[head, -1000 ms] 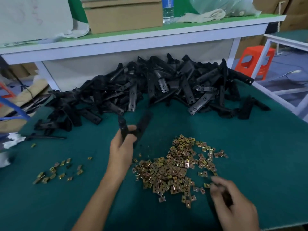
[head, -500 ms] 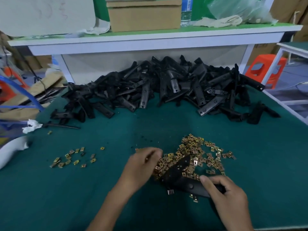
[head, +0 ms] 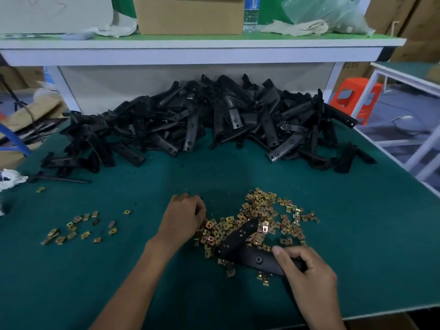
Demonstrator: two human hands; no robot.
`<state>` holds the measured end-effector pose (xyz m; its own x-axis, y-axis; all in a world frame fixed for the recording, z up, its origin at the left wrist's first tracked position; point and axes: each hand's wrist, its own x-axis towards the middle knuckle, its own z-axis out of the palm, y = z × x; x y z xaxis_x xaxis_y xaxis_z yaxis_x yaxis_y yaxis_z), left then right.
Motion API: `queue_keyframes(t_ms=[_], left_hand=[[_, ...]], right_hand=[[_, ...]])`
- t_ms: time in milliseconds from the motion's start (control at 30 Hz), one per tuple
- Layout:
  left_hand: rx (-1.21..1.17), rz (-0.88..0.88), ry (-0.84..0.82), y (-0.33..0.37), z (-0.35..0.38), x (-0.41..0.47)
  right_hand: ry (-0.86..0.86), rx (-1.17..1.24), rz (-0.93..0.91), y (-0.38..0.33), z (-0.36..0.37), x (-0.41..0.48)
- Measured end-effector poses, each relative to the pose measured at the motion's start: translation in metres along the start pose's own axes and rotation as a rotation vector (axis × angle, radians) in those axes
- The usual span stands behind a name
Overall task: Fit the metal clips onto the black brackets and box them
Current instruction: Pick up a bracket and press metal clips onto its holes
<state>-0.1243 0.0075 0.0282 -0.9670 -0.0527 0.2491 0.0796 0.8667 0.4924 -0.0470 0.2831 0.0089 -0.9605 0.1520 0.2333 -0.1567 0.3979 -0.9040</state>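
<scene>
cardboard box point(head: 189, 16) on shelf point(head: 190, 47), contents hidden; right hand point(head: 309, 275) grips bracket point(head: 247, 254).

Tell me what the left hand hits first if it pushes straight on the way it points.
The clip pile: the left hand points rightward, fingertips apparently at its near edge. Behind that, probably the held black bracket.

Green-topped desk point(head: 357, 234): heap of black brackets point(head: 202, 125) across upper centre; main pile of metal clips point(head: 262, 217) lower centre; smaller scatter of clips point(head: 78, 228) lower left.
</scene>
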Motion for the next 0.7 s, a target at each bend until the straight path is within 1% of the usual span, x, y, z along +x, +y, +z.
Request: queue_keyframes(t_ms=[133,300,400,467,533,600,667,700], left_hand=[[-0.035,-0.072,0.013,-0.007,0.006,-0.004],[-0.093,-0.227,-0.169,-0.005,0.001,0.005],[-0.187,-0.252,-0.172,0.004,0.0,0.008],[-0.33,-0.23,-0.136,0.009,0.0,0.009],[-0.566,-0.182,-0.095,0.014,0.003,0.005],[-0.726,-0.135,-0.045,0.016,0.005,-0.004],[-0.853,-0.147,-0.023,0.018,0.006,-0.009],[-0.923,-0.168,-0.039,0.018,0.004,-0.01]], right_hand=[[-0.004,-0.02,-0.014,0.0,0.001,0.001],[0.003,-0.027,-0.011,0.0,0.001,0.001],[0.011,-0.016,-0.001,-0.001,0.002,0.002],[0.016,-0.009,0.016,-0.001,0.002,0.002],[0.014,0.0,0.04,-0.001,0.002,0.003],[0.011,0.012,0.061,-0.001,0.002,0.003],[0.005,0.023,0.077,0.001,0.001,0.005],[0.002,0.03,0.089,0.002,0.001,0.005]])
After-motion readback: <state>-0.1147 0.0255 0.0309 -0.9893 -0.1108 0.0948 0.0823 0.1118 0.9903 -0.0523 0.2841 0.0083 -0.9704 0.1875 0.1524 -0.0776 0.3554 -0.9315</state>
